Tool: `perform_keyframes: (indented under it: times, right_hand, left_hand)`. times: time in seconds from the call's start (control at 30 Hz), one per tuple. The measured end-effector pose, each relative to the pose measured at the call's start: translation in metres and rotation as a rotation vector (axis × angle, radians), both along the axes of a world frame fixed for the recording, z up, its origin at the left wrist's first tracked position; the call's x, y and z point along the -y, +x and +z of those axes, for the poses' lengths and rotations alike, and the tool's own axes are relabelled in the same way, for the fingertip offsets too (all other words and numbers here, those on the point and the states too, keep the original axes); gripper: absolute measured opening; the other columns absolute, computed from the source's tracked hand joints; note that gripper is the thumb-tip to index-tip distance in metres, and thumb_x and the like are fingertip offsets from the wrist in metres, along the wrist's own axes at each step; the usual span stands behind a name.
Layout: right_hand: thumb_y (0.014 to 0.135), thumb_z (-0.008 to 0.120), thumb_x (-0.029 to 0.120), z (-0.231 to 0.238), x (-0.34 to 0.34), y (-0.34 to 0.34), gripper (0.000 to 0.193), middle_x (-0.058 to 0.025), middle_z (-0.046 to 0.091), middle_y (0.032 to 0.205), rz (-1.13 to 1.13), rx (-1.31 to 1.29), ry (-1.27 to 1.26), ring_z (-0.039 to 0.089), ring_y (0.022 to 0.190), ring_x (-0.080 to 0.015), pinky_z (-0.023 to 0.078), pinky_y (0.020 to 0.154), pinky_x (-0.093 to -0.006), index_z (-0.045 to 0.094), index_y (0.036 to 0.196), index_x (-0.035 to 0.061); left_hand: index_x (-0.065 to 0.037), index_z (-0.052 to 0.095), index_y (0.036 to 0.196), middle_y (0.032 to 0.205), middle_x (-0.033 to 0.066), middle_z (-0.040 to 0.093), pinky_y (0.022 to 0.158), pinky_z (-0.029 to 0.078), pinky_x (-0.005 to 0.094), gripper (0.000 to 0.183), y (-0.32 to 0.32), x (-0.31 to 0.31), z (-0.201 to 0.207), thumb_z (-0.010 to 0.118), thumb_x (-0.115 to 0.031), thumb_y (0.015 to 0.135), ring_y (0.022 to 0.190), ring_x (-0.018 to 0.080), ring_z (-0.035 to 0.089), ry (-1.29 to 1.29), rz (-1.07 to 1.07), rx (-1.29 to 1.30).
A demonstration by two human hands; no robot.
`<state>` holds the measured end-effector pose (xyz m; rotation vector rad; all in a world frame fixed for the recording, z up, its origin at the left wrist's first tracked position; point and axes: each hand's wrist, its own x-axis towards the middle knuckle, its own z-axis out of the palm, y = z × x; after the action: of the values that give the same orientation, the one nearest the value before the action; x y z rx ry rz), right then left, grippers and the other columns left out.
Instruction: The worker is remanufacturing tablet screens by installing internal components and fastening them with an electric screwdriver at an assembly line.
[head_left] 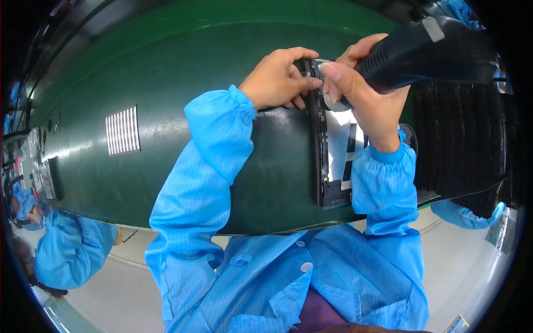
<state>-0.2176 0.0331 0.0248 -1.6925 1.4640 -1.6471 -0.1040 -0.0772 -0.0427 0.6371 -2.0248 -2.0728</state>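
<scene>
An opened tablet-like device [321, 161] with a black frame and a silvery inside lies lengthwise on the green table. My left hand [280, 77] grips its upper left edge. The index finger reaches along the top corner, and the thumb rests on the frame. Above the device, my right hand [369, 94] is closed around a black handheld power tool [422, 55] with ribbed slots. The tool's body slants away to the upper right. Its pale tip end points down at the device's upper part; the fingers hide exactly where it touches.
A silver-and-dark striped sheet [122, 130] lies on the green table [172, 166] to the left. Black ridged trays [458, 133] stand close on the right. Clear plastic and parts [33, 166] sit at the far left. A co-worker's blue sleeve [75, 250] shows at lower left.
</scene>
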Motion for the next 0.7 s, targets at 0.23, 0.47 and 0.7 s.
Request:
perform_keyframes:
  times: [0.23, 0.47, 0.7]
  right_hand:
    - [0.075, 0.068, -0.003, 0.001, -0.005, 0.014, 0.027, -0.0073, 0.055, 0.065, -0.015, 0.069, -0.027, 0.056, 0.053, -0.0132, 0.046, 0.049, -0.0235, 0.046, 0.090, 0.0029]
    - [0.076, 0.068, 0.001, 0.003, -0.010, 0.005, 0.021, -0.0061, 0.055, 0.062, -0.098, 0.179, -0.147, 0.057, 0.053, -0.0125, 0.047, 0.052, -0.0253, 0.052, 0.090, 0.0015]
    - [0.078, 0.065, 0.009, 0.022, -0.075, -0.055, 0.013, -0.0075, 0.054, 0.058, -0.339, -0.007, -0.287, 0.055, 0.051, -0.0148, 0.049, 0.058, -0.0317, 0.058, 0.087, 0.0028]
  left_hand:
    - [-0.001, 0.044, 0.125, 0.069, 0.0097, 0.063, 0.045, 0.047, 0.0240, 0.049, 0.000, -0.003, 0.008, 0.065, -0.012, 0.081, 0.054, 0.0137, 0.062, -0.051, 0.004, 0.046]
    - [-0.003, 0.049, 0.120, 0.070, 0.0086, 0.064, 0.042, 0.046, 0.0226, 0.044, 0.001, -0.007, 0.010, 0.066, -0.016, 0.082, 0.053, 0.0120, 0.061, -0.100, 0.020, 0.097]
    - [-0.002, 0.063, 0.093, 0.078, 0.0137, 0.063, 0.058, 0.049, 0.0291, 0.023, 0.022, -0.080, 0.021, 0.066, -0.005, 0.071, 0.069, 0.0234, 0.062, -1.214, 0.173, -0.314]
